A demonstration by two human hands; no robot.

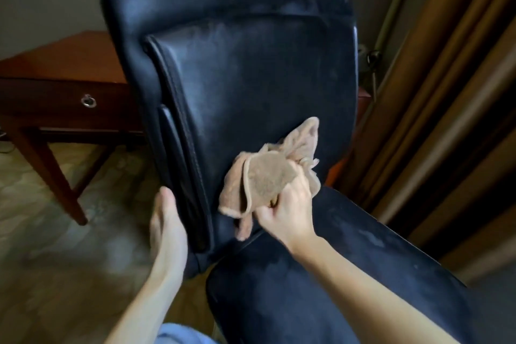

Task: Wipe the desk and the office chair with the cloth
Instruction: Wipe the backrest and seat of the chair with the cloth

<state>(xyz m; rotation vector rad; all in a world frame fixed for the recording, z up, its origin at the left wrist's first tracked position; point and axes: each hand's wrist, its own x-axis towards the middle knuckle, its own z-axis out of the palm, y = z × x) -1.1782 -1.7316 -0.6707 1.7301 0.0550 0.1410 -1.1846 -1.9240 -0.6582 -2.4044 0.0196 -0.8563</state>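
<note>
One cloth (268,179), in right fingers (298,186) (on backrest (251,78))

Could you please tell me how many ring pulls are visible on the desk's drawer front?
1: a metal ring pull on the desk drawer front, left of the chair backrest. The chair hides the rest of the desk, so more pulls may be out of sight.

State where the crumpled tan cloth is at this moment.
In the head view, the crumpled tan cloth sits near centre, gripped by the right hand against the lower backrest of the black leather office chair.
</note>
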